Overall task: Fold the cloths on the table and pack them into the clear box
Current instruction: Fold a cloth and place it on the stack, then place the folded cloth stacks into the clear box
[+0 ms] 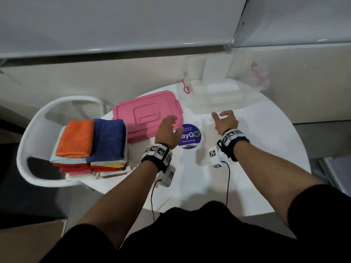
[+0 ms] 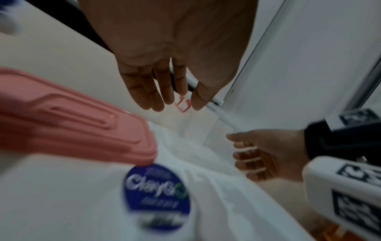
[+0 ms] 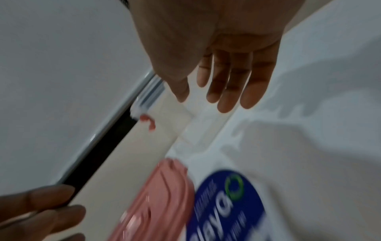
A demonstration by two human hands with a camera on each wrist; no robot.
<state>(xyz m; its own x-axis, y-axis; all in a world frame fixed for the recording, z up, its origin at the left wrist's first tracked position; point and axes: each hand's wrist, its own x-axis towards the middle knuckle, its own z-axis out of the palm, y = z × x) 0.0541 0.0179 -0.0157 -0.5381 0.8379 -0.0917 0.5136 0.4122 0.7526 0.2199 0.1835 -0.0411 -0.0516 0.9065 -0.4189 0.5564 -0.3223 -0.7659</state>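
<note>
- The left hand (image 1: 167, 131) hangs above the white round surface (image 1: 266, 149), over the near right corner of the pink lid (image 1: 146, 114); its grip is spread, fingers relaxed and holding nothing, as the left wrist view shows.
- The right hand (image 1: 226, 121) hangs just in front of the clear box (image 1: 218, 97), its grip spread too, fingers loosely extended toward the box and touching nothing that can be seen.
- The clear box sits at the far side of the surface, open, with pink latches at both ends; motion blur hides finer detail.
- The pink lid lies flat on the surface to the left of the box, near it.
- The cloths (image 1: 91, 147) are in two folded stacks side by side at the left edge, orange on top of one and blue on top of the other; whether they rest on the surface or on the white chair (image 1: 38, 130) beside it cannot be told.
- A round purple sticker (image 1: 190, 137) lies on the surface between the two hands.
</note>
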